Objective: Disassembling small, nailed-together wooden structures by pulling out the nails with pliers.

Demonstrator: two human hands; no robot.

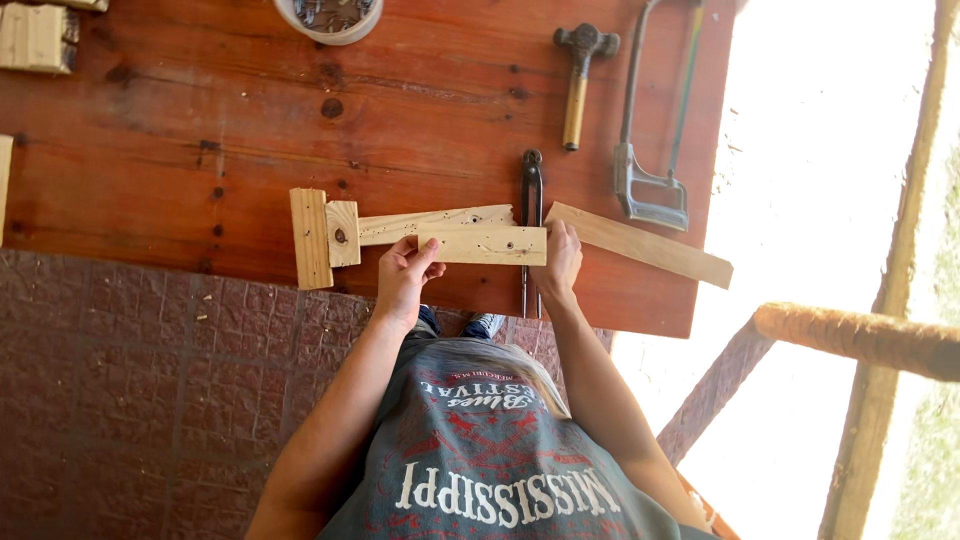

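A short pale wooden plank [483, 244] lies across a reddish wooden tabletop [200, 120], and both hands grip it. My left hand [405, 275] pinches its left end from below. At the right end, my right hand [560, 262] holds it with fingers curled over the edge. Just behind it lies a longer pale strip [435, 222] with small holes, joined at its left end to a square block [343, 233] and an upright crosspiece [311, 238]. Black pincers [531, 195] lie partly under the plank's right end.
A long slat [645, 245] angles off to the right of my right hand. A hammer [577, 80] and a hacksaw [650, 140] lie at the back right. A round white container [328, 20] sits at the back edge, wood blocks [35, 35] at the back left. Brown tiled floor [130, 380] lies below.
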